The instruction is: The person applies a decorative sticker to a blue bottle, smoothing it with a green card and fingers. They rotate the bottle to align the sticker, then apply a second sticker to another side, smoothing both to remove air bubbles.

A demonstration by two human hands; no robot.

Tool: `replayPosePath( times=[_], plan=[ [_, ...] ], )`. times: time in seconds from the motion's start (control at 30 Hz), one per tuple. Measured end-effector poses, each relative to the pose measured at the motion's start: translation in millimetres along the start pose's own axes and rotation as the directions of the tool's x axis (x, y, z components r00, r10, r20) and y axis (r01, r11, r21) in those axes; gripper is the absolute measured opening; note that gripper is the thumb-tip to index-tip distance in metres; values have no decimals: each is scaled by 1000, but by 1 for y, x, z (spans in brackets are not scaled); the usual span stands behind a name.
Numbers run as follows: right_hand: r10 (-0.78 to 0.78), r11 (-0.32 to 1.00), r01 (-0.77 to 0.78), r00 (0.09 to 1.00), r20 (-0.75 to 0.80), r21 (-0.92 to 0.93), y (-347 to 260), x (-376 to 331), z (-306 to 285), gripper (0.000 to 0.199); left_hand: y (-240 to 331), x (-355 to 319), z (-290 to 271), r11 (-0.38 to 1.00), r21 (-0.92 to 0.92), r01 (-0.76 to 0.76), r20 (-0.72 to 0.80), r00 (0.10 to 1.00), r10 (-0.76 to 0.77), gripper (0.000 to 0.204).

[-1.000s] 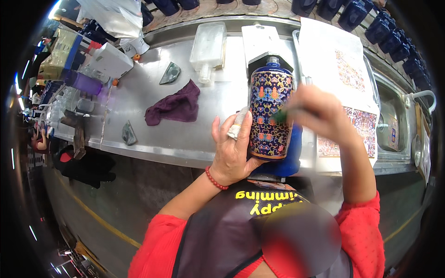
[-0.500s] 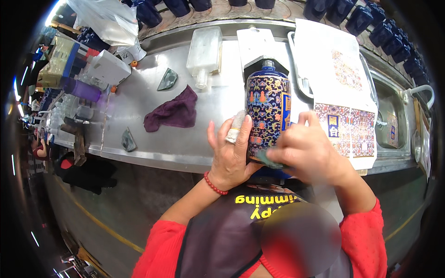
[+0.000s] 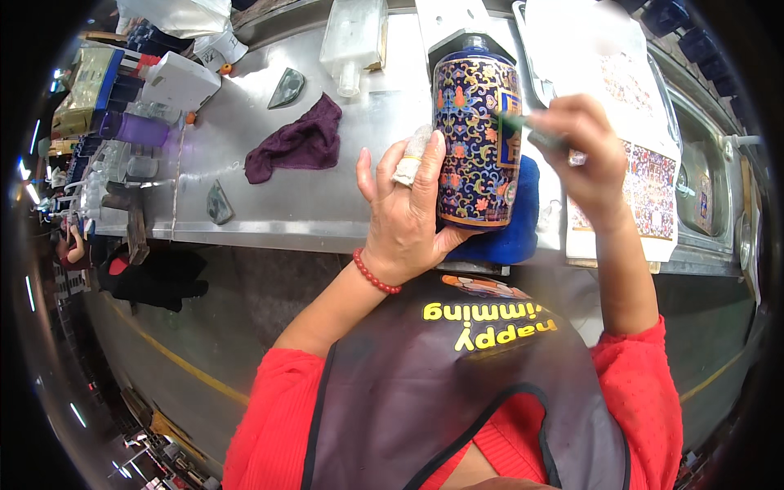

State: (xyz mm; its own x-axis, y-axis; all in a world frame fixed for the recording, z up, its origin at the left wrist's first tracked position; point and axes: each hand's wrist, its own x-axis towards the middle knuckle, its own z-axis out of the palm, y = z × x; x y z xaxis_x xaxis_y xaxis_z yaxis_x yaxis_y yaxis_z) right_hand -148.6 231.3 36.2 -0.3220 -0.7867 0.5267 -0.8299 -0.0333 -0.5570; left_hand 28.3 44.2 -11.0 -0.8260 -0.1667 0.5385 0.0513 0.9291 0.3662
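Observation:
A dark blue bottle [image 3: 474, 155] with a dense floral decal and a gold-framed blue panel on its right side lies with its neck pointing away from me. My left hand [image 3: 402, 214] grips its lower left side, the thumb near the base; one finger has a white wrapping [image 3: 412, 159]. To the right of the bottle is my right hand [image 3: 586, 155], smeared by motion and closed around a dark green scraper [image 3: 545, 140]. The scraper's tip is at the blue panel; whether it touches cannot be made out. A blue cloth [image 3: 529, 208] lies beside the bottle's lower right side.
On the metal counter [image 3: 269, 212] lie a purple cloth [image 3: 298, 139] and two green flat pieces [image 3: 286, 88]. A clear bottle [image 3: 351, 41] lies farther back. Patterned decal sheets [image 3: 651, 192] are at right, beside a sink [image 3: 706, 192]. White and purple containers [image 3: 135, 129] crowd the left.
My right hand has moved with the scraper from the bottle's base up to its right side by the panel. My left hand stays on the bottle. The whole view has shifted, so counter things appear higher.

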Motion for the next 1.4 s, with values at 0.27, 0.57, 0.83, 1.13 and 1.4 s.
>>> replayPosePath(
  times=[0.27, 0.57, 0.83, 1.13, 1.4],
  plan=[
    [60, 998, -65, 987, -150, -28, -7, 5, -3, 35, -2, -6, 5, 998, -32, 44, 53, 998, -43, 112],
    [97, 995, -97, 948, -302, 14, -1, 74, 2, 14, 13, 1, -6, 1000, 4, 27, -24, 999, -27, 104],
    [325, 898, -308, 946, -2, 312, -6, 97, -4, 10, 8, -5, 0, 999, 31, 25, -84, 996, -22, 98],
    [33, 995, -39, 997, 77, 89, -2, 81, -14, 19, 7, -5, -3, 998, -38, 40, -43, 998, -42, 93],
    [212, 953, -254, 950, 231, 168, -11, 94, -15, 13, 9, 0, -6, 998, 59, 9, -54, 999, -5, 91]
  ],
)
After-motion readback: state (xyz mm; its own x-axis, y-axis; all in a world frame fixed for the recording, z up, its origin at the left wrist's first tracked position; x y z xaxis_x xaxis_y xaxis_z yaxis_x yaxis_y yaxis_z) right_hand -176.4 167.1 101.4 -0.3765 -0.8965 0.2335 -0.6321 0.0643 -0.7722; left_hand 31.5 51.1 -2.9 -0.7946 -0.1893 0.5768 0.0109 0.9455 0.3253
